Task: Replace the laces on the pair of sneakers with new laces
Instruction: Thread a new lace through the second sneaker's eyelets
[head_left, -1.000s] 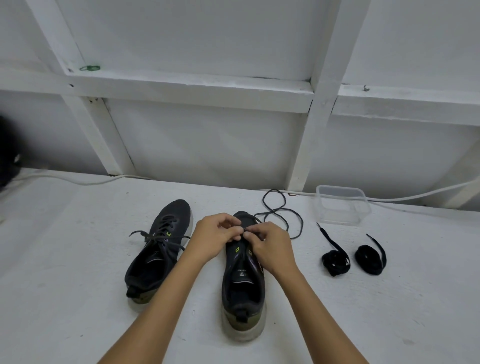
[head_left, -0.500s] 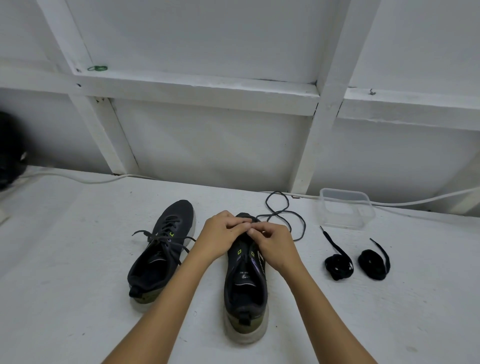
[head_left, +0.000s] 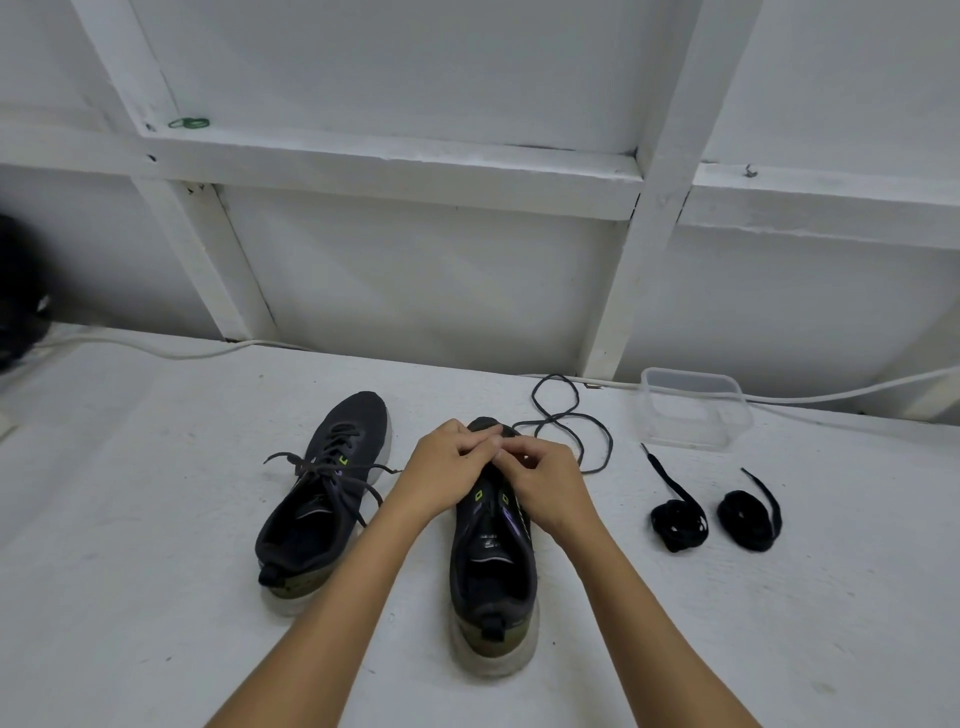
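Both hands meet over the front of the right sneaker (head_left: 493, 561), which stands toe-away on the white table (head_left: 130, 545): the left hand (head_left: 447, 470) and the right hand (head_left: 548, 486) have their fingers curled and pressed together at the lowest eyelets, apparently pinching the old lace (head_left: 569, 426), though the grip itself is hidden. That lace trails in loops just beyond the sneaker's toe. The left sneaker (head_left: 322, 499), still laced, lies just left of it; two coiled new laces (head_left: 717, 517) lie well to its right, near a clear plastic container (head_left: 693, 408).
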